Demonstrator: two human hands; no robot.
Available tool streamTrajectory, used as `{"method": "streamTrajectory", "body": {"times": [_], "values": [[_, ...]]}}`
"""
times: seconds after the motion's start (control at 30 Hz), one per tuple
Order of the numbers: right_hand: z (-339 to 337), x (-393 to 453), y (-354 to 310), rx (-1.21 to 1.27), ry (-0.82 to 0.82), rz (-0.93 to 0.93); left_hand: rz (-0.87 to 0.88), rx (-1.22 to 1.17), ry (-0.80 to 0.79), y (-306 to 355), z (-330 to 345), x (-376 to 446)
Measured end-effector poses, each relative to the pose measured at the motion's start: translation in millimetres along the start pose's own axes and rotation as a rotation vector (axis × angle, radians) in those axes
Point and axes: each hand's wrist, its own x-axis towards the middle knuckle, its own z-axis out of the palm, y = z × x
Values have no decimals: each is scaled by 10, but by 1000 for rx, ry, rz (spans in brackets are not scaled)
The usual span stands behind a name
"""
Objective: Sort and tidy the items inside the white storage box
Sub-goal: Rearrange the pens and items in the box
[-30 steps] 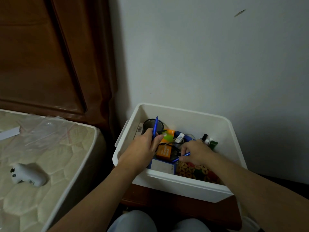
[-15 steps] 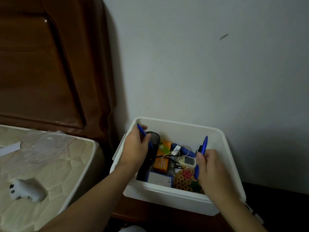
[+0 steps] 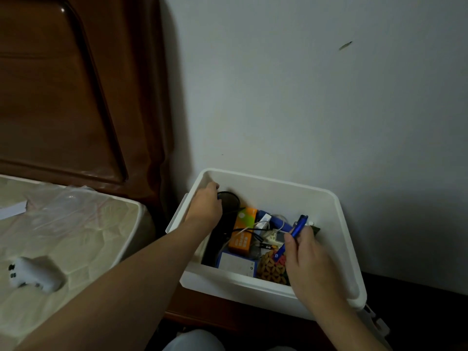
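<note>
Head view shows the right hand's fingers pinching a blue pen near its middle, low and right of centre in the frame. The pen's long axis runs from lower left to upper right, its clip end raised toward the box's far wall. The black pen cup lies up and to the left of that pen, across the orange box and tangled cables. The left hand is much nearer the cup, its fingers curled at the cup's rim; whether they grip anything cannot be told. Both forearms reach in over the near rim of the white storage box, the right hand hovering above the patterned pouch. Judging by this, the pen must travel up-left to reach the cup.
</note>
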Motion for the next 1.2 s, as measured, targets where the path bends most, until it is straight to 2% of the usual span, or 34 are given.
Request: {"method": "streamTrajectory", "body": {"times": [0.1, 0.17, 0.23, 0.3, 0.37, 0.4, 0.5, 0.63, 0.77, 0.9, 0.97, 1.1, 1.2], "values": [[11, 10, 58, 17, -29, 5, 162, 15, 110, 24, -156, -131], [-8, 50, 65, 96, -66, 44, 300, 190, 241, -35, -284, -250], [-60, 145, -1, 189, -46, 42, 232, 345, 334, -118, -374, -387], [-92, 317, -147, 234, 5, -17, 14, 409, 233, -178, -394, -510], [-35, 558, -372, 277, 27, -27, -120, 418, 80, -248, -326, -577], [24, 696, -496, 296, 19, -1, -131, 411, 46, -271, -304, -589], [290, 1083, -763, 314, -53, 85, -101, 397, 79, -270, -309, -588], [682, 1414, -834, 154, -92, 107, -85, 426, 91, -266, -303, -598], [983, 1556, -812, -64, -207, 123, -74, 442, 97, -254, -314, -589], [944, 1561, -810, 62, -214, 119, -71, 465, 91, -230, -325, -593], [790, 1520, -769, 75, -225, 67, -66, 468, 90, -235, -331, -595], [438, 1337, -574, -8, -303, -167, -73, 399, 83, -239, -353, -608], [238, 1174, -405, -178, -378, -315, -94, 309, 88, -225, -378, -619]]}}
